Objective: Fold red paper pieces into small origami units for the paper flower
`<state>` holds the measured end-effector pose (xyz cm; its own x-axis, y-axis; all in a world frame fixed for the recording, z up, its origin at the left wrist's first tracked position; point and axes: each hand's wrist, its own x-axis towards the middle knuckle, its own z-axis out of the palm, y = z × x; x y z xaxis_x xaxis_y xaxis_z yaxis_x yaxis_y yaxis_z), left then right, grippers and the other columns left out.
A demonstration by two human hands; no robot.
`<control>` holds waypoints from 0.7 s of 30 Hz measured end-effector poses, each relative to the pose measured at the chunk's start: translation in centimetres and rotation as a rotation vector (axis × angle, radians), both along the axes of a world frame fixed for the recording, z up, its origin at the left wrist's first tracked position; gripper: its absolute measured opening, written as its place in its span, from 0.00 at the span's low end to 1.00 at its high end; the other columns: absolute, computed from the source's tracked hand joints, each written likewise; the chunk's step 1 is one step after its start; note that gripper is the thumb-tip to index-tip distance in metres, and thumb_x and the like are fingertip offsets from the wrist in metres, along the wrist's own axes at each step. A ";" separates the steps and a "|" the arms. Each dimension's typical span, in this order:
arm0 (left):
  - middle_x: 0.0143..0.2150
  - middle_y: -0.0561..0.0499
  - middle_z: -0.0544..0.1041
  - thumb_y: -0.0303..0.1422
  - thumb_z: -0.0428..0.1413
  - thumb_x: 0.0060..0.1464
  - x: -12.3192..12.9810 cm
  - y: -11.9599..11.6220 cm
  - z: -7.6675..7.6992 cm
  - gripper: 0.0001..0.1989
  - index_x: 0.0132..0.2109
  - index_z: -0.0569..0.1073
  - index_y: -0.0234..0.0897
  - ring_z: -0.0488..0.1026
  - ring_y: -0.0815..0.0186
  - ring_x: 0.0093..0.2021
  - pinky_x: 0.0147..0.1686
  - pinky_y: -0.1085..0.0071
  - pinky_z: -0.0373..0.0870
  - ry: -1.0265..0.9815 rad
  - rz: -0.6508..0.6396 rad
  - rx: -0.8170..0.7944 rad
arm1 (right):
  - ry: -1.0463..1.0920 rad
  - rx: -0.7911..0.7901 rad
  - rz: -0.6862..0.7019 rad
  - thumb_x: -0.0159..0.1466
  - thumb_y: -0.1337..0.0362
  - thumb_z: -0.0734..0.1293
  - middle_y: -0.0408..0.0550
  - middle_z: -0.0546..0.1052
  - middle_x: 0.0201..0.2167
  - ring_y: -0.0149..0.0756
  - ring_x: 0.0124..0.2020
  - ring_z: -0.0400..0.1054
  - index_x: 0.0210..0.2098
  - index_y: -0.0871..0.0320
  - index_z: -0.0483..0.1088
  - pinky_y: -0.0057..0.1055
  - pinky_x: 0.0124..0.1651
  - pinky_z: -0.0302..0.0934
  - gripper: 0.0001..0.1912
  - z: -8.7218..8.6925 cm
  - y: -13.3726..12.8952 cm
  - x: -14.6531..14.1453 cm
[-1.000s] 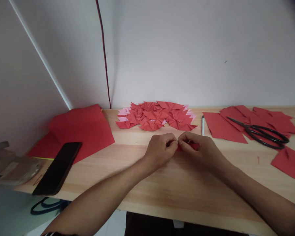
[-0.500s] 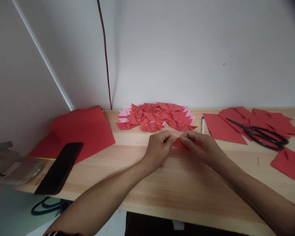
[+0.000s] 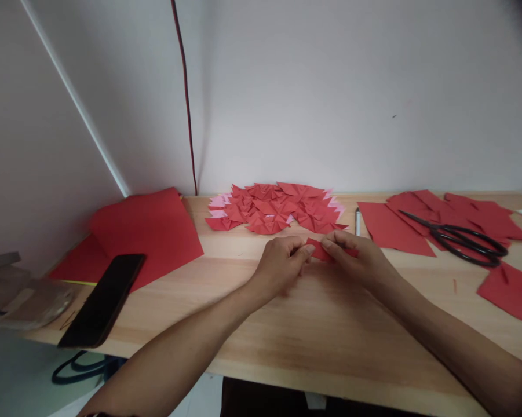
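A small piece of red paper is pinched between both hands just above the wooden table. My left hand grips its left end between thumb and fingers. At its right end, my right hand is closed on the paper and covers part of it. Right behind the hands lies a pile of folded red paper pieces, with pink ones showing at its sides.
Black-handled scissors rest on red paper sheets at the right, beside a white pen. Another red square lies nearer. At the left are large red sheets, a black phone and a clear plastic bag.
My right hand has shifted slightly right, and a bit more of the red paper shows between the hands. Both hands still hold it.
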<state>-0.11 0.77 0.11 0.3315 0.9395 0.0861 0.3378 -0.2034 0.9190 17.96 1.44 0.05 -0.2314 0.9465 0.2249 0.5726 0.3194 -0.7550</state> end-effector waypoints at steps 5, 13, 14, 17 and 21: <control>0.25 0.54 0.72 0.38 0.51 0.56 0.0 0.3 -0.3 0.11 0.30 0.67 0.35 0.68 0.71 0.25 0.27 0.76 0.62 -0.064 -0.026 0.001 | -0.013 -0.016 0.065 0.64 0.55 0.58 0.41 0.67 0.21 0.33 0.25 0.61 0.23 0.55 0.61 0.29 0.29 0.55 0.15 0.0 -0.2 0.0; 0.21 0.53 0.72 0.32 0.51 0.56 -0.1 0.3 0.0 0.09 0.28 0.65 0.35 0.69 0.71 0.21 0.23 0.77 0.64 -0.106 -0.052 -0.127 | -0.083 -0.015 0.098 0.64 0.58 0.59 0.40 0.68 0.22 0.32 0.26 0.62 0.25 0.55 0.64 0.28 0.30 0.55 0.14 -0.3 -0.4 0.0; 0.21 0.53 0.72 0.31 0.50 0.56 -0.1 0.3 0.0 0.08 0.29 0.65 0.35 0.70 0.71 0.20 0.22 0.77 0.64 -0.121 -0.077 -0.169 | -0.092 -0.020 0.103 0.65 0.58 0.59 0.40 0.68 0.22 0.32 0.26 0.62 0.25 0.55 0.64 0.28 0.30 0.55 0.13 -0.3 -0.3 0.1; 0.21 0.52 0.73 0.28 0.49 0.56 0.0 0.5 0.0 0.07 0.30 0.66 0.34 0.71 0.72 0.20 0.21 0.78 0.63 -0.149 -0.101 -0.236 | -0.094 -0.039 0.111 0.64 0.58 0.59 0.41 0.69 0.23 0.33 0.27 0.63 0.26 0.55 0.65 0.29 0.32 0.56 0.13 -0.3 0.0 0.3; 0.24 0.50 0.75 0.27 0.48 0.56 0.0 0.6 -0.2 0.06 0.30 0.65 0.33 0.72 0.71 0.20 0.18 0.79 0.62 -0.186 -0.136 -0.332 | -0.055 -0.054 0.064 0.62 0.57 0.62 0.42 0.72 0.24 0.35 0.29 0.66 0.26 0.55 0.68 0.30 0.34 0.58 0.12 0.3 0.4 0.6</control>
